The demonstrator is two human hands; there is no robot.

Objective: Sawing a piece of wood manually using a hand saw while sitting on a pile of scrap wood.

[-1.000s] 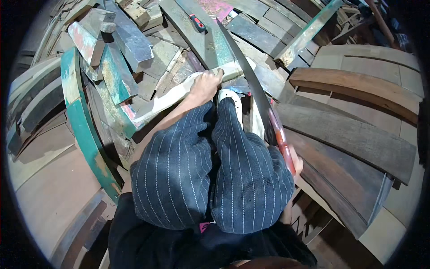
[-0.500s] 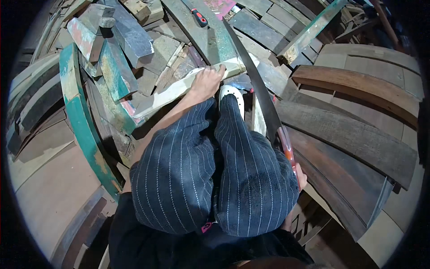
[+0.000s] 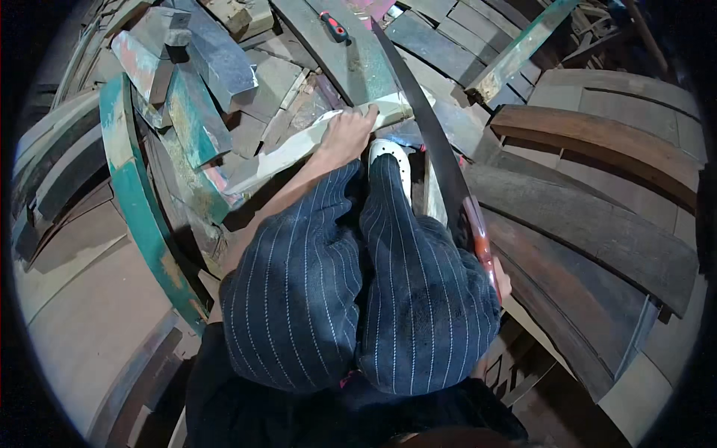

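My left hand is closed over a pale, white-painted wooden bar, which lies slanting in front of my feet. Across the bar's right end runs the long dark blade of a handsaw, its tip pointing away from me. Beside my right knee, my right hand is wrapped round the saw's red handle; my leg hides part of that hand. A white shoe of mine is planted just behind the bar, near the blade.
A red-and-black-handled screwdriver rests on a greenish board ahead. Painted timber offcuts and a curved-looking green beam are at the left. Brown planks and grey boards lie to the right.
The saw has slid slightly forward, away from me, along with my right hand. My left hand keeps its hold on the bar.
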